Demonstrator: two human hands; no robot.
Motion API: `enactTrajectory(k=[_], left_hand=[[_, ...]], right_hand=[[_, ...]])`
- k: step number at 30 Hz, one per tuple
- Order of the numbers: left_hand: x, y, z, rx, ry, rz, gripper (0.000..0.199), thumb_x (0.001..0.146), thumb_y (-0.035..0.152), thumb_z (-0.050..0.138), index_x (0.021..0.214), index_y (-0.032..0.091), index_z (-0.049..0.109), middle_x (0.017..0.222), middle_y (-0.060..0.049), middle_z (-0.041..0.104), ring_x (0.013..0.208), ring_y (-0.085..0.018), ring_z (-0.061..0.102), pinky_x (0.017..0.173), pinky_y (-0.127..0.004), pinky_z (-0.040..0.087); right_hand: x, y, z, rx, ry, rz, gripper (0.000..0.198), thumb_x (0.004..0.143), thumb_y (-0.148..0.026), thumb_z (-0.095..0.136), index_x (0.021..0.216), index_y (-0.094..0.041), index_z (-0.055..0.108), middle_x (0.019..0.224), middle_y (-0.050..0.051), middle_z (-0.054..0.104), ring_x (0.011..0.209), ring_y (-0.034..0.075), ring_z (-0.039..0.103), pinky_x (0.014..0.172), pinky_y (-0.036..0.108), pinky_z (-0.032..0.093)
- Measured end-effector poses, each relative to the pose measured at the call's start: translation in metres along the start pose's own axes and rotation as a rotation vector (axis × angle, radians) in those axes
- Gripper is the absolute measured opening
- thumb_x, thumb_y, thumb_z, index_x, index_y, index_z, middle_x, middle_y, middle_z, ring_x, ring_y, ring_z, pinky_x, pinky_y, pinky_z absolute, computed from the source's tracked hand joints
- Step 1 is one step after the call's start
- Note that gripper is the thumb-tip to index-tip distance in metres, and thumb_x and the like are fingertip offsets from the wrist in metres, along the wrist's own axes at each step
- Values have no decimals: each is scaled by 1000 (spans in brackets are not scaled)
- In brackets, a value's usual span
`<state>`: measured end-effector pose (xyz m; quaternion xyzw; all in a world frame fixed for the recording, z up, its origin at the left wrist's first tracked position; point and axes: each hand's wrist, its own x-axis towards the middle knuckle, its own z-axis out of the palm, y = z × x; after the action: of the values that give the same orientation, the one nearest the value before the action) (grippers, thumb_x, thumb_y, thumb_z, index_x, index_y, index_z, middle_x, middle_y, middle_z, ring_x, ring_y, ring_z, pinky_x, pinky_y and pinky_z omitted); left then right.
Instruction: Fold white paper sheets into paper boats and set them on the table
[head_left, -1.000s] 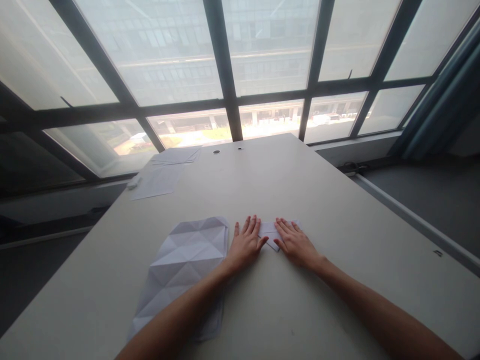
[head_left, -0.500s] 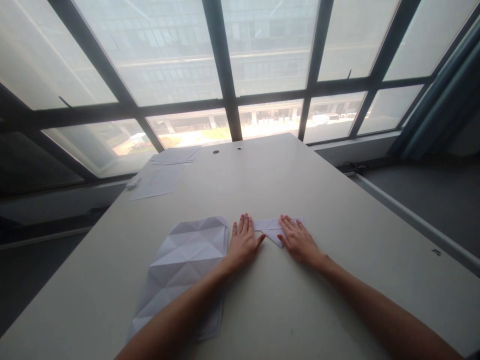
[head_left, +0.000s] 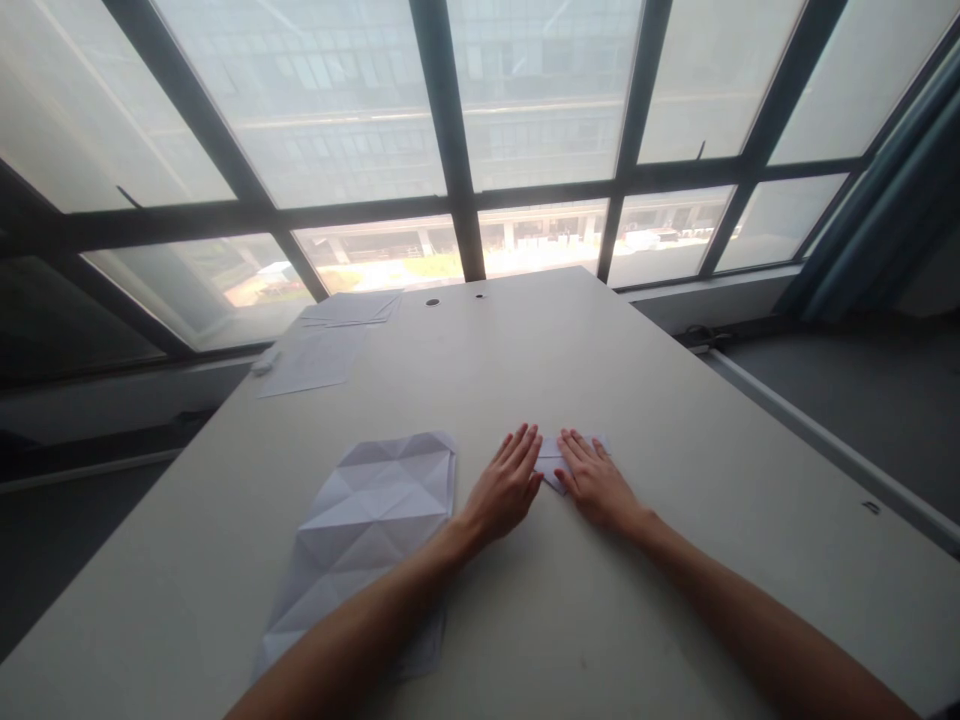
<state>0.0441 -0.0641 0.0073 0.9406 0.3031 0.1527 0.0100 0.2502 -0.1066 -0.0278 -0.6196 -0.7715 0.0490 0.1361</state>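
Note:
A small folded sheet of white paper lies on the table, mostly covered by my hands. My left hand rests on its left part with the fingers stretched out and lying flat. On its right part my right hand lies flat too, fingers extended and slightly apart. Between the two hands a strip of the folded paper shows, with a slanting lower edge. Left of my left hand is a larger creased sheet of paper, marked with a grid of folds; my left forearm passes over its lower part.
The white table reaches toward large windows. Several loose paper sheets lie at its far left, beside a small white object. A round hole is near the far edge. A curtain hangs at the right.
My left hand has slid to the right along the folded paper, closer to my right hand, covering more of it. My right hand has stayed in place.

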Motion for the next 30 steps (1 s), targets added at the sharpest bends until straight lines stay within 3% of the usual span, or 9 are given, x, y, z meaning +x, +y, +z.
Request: enactTrajectory(k=[4,9,14,21,26,30], left_hand=[[-5,-2,14,-39,-157,63,68,99,55,28,153,14,18,158,-13,22,148,-26,9,118,-44,21],[-7,-9,23,-20,-163,-10,70,98,58,25,151,13,24,157,-14,24,147,-27,15,118,-45,20],[-6,-10,25,-25,-145,-26,67,99,57,26,150,14,28,156,-13,28,146,-27,20,117,-46,22],[-5,-13,26,-53,-137,-28,63,99,54,27,148,15,32,156,-11,30,145,-27,22,117,-46,23],[-5,-13,24,-66,-142,-35,62,100,54,27,148,16,33,156,-11,30,145,-27,22,118,-46,22],[-5,-13,24,-68,-138,-32,62,99,54,28,148,16,33,156,-11,30,145,-27,22,118,-46,22]], right_hand=[[0,0,-2,1,-22,-51,62,101,-48,22,149,-9,33,156,14,27,146,24,20,118,47,15],[0,0,-1,-5,-19,-52,65,100,-52,21,149,-11,33,156,14,27,145,24,21,118,46,16],[-1,3,5,-33,2,69,75,98,-59,18,150,-7,28,157,15,24,146,25,16,118,47,14],[0,18,6,-68,76,255,75,99,-57,17,148,-3,31,155,19,27,145,28,20,117,48,15],[2,28,5,-21,122,252,69,100,-52,19,148,-4,32,155,19,29,145,27,21,116,49,17],[4,23,-4,4,167,130,63,102,-48,19,148,-8,32,156,15,27,147,24,16,118,50,10]])
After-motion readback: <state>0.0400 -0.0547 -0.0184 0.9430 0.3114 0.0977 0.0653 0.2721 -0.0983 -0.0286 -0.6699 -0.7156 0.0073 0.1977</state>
